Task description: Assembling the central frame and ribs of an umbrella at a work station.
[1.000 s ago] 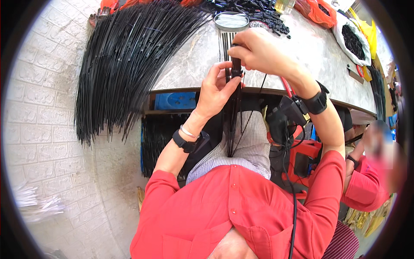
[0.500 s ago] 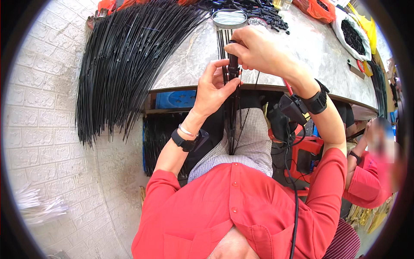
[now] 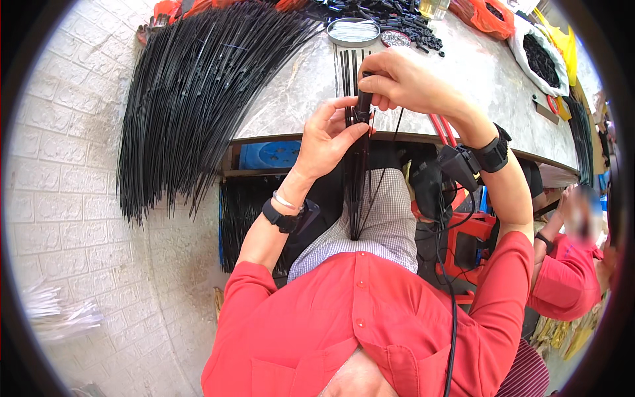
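Note:
My right hand [image 3: 407, 83], its fingers curled, grips the upper end of an upright black tube-shaped piece [image 3: 364, 103] over the table's front edge. Just below, my left hand [image 3: 326, 139] pinches the same piece between thumb and fingers. Thin black rods [image 3: 354, 192] hang from it as a narrowing bundle down to my lap. One rod slants apart from the others on the right. Behind my hands, several straight black rods [image 3: 348, 69] lie side by side on the table. The joint between tube and rods is partly hidden by my fingers.
Left of my hands, a large heap of thin black rods [image 3: 192, 112] overhangs the table [image 3: 463, 86]. Behind stand a round tin of white sticks [image 3: 354, 41] and piled black parts [image 3: 403, 23]. A white bag [image 3: 520, 40] lies right; a person [image 3: 569, 278] sits beyond.
My right hand has moved slightly right and down with the top of the black tube-shaped piece. My left hand stays nearly in place, still pinching it.

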`<state>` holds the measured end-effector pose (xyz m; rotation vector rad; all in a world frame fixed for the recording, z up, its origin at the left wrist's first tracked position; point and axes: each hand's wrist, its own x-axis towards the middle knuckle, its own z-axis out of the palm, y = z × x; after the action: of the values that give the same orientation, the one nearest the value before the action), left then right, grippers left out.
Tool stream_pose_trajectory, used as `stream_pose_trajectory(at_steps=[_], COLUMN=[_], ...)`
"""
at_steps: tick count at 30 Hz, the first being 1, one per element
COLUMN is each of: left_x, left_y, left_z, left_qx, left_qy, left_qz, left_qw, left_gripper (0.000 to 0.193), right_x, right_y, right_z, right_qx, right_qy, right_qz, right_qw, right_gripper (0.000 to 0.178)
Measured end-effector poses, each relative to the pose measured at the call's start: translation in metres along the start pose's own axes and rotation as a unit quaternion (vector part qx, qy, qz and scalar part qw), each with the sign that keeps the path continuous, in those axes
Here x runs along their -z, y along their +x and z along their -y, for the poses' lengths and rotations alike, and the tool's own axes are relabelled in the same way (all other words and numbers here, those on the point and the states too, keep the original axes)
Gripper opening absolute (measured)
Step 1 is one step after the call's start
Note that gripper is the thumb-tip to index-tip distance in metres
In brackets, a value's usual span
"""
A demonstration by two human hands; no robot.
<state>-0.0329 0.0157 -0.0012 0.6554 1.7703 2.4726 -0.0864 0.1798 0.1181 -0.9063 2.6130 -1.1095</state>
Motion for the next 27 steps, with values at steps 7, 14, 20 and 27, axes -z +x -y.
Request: stream_pose_trajectory(at_steps=[7, 14, 20, 27], left_x=[0.003, -0.001, 0.0, -0.002], left_y=[0.0, -0.001, -0.002, -0.002], left_z=[0.008, 0.002, 0.009, 0.01], left_qx=[-0.007, -0.004, -0.017, -0.008], left_qy=[0.02, 0.013, -0.01, -0.008], left_qz=[-0.03, -0.028, -0.022, -0.029], left_qw=[0.999, 1.0, 1.0, 1.0], left_gripper=[0.036, 0.038, 0.042, 0.041], right_x=[-0.026, -0.007, 0.004, -0.001], right_y=[-0.003, -0.008, -0.008, -0.011], right_z=[-0.012, -0.01, -0.007, -0.007], right_qx=[0.045, -0.03, 0.023, 0.027], right_qy=[-0.054, 0.087, 0.073, 0.03], right_qz=[-0.13, -0.043, 0.015, -0.019], right_qw=[0.989, 0.995, 0.997, 0.999], right_gripper=[0.023, 0.02, 0.017, 0.017])
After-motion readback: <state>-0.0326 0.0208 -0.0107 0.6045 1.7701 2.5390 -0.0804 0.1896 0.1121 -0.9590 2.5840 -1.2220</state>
